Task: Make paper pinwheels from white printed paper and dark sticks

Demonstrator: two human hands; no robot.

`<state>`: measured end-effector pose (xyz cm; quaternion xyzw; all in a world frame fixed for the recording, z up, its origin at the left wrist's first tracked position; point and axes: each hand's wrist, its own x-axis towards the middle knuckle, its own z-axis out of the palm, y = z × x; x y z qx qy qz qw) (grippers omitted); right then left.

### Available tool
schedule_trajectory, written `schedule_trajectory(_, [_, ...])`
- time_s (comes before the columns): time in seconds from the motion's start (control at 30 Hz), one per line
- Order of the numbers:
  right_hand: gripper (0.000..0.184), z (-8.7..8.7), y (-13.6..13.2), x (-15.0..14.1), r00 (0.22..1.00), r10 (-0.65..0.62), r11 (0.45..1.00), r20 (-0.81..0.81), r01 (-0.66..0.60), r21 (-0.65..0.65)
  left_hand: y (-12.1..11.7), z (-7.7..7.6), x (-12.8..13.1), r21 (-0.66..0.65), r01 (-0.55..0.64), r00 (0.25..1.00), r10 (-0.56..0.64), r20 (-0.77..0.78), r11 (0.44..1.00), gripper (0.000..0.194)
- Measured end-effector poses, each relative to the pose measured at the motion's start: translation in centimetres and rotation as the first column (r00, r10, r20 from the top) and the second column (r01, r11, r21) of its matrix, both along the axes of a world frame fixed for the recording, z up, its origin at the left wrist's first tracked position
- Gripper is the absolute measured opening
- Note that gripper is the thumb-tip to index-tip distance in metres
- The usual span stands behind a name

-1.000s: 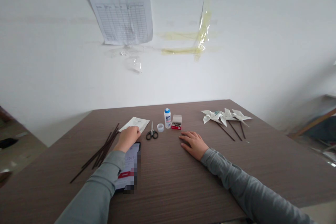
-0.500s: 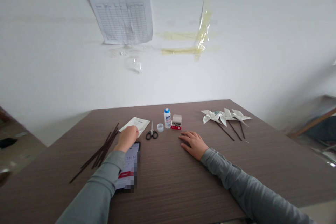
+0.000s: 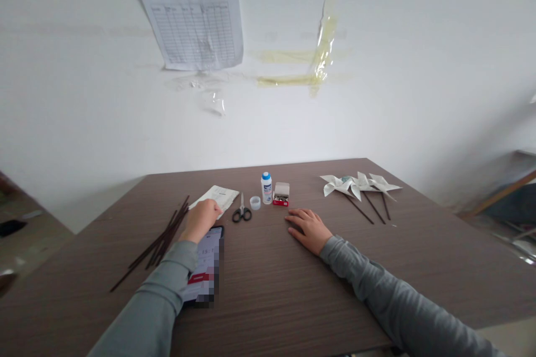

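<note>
I see the left hand [image 3: 201,220] curled at the paper [image 3: 225,196], whether gripping I cannot tell; the right hand [image 3: 310,230] rests on the counter [image 3: 268,273], fingers [image 3: 300,215] loosely spread

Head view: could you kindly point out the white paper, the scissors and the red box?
White paper [image 3: 220,196]: head view, its uncovered upper face.
Scissors [image 3: 242,208]: head view, near the pivot.
Red box [image 3: 280,203]: head view, its front wall.

Left hand [image 3: 201,218] was curled in a loose fist, fingertips hidden from me; left arm [image 3: 153,295] angled forward, grey-sleeved. Right hand [image 3: 310,230] lay palm down, fingers [image 3: 300,213] slightly spread; right arm [image 3: 391,293] slanted, grey-sleeved.
</note>
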<state>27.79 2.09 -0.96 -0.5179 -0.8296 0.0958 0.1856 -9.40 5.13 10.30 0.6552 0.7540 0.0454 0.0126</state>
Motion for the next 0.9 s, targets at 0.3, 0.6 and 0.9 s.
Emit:
schedule_trajectory(0.3, [0.046,-0.4,0.3,0.2,1.000,0.015,0.999,0.000,-0.015,0.034,-0.7,1.1,0.3,0.068,-0.031,0.999,0.033,-0.020,0.997,0.037])
schedule_trajectory(0.6, [0.047,0.0,0.1,0.1,1.000,0.005,1.000,0.009,-0.005,0.006,-1.4,1.9,1.3,0.197,-0.005,1.000,0.009,-0.019,0.980,0.036])
schedule_trajectory(0.9, [0.046,-0.4,0.2,0.2,1.000,0.002,1.000,-0.002,-0.002,0.022,-4.6,1.0,3.5,0.122,0.085,0.996,-0.087,0.013,0.989,0.018])
